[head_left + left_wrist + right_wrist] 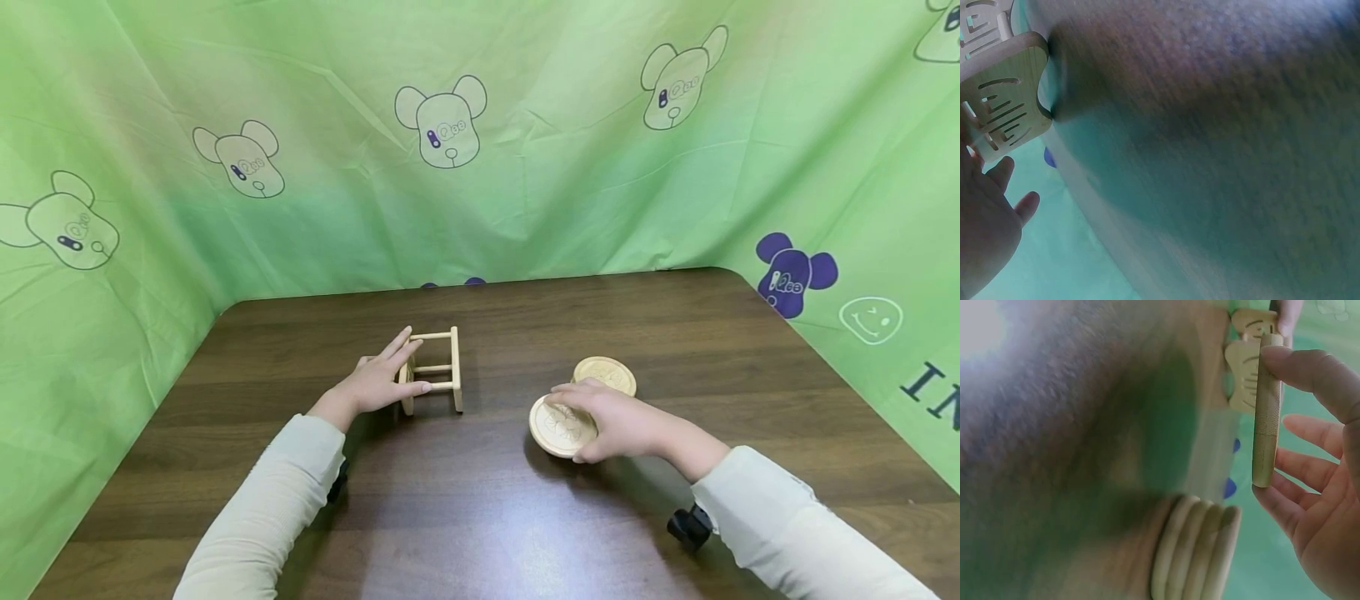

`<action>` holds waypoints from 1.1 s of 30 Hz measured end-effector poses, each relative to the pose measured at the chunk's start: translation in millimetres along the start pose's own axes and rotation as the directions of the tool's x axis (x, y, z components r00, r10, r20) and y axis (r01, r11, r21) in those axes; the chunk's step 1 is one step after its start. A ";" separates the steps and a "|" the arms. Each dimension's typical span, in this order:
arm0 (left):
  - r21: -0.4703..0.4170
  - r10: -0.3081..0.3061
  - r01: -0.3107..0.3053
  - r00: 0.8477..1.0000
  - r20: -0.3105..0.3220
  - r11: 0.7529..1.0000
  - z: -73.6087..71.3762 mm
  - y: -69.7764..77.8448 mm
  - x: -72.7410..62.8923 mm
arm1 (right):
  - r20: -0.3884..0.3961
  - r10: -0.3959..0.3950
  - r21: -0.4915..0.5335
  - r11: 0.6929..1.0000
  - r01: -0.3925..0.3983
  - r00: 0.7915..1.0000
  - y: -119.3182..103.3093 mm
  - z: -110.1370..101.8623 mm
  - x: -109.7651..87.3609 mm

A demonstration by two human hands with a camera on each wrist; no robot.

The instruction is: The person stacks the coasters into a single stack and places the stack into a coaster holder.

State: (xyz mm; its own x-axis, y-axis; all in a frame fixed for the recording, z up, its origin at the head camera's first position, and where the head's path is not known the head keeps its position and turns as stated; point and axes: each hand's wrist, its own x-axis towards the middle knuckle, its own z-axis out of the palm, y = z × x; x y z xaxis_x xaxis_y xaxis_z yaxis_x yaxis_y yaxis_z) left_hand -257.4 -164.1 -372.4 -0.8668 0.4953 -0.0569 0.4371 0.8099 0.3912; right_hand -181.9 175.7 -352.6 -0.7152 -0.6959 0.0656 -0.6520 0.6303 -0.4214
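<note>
A small wooden coaster rack, two slotted end panels joined by thin rods, stands on the table left of centre. My left hand holds its left panel, thumb at the front and fingers toward the back. The slotted panel shows beside that hand in the left wrist view. Pinched by its edge in my right hand is a round wooden coaster with a carved pattern, raised and tilted. Behind that hand lies a stack of coasters; several layers show in the right wrist view.
A brown wood-grain table carries everything. Green cloth with printed bear heads hangs along its back and sides. Between the rack and the coasters lies bare tabletop.
</note>
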 end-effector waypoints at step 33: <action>-0.033 -0.006 0.006 1.000 0.012 0.999 -0.4 -2.1 0.5 | -0.141 0.129 -0.045 0.990 -0.136 0.982 50.0 -38.2 -10.2</action>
State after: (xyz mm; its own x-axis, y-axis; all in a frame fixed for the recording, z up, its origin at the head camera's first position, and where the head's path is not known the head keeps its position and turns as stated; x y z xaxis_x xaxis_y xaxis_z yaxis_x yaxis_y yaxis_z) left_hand -258.8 -165.7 -372.9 -0.8664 0.4944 -0.0701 0.4237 0.8021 0.4209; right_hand -216.8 227.5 -339.8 -0.8215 -0.5533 0.1378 -0.5592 0.7343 -0.3850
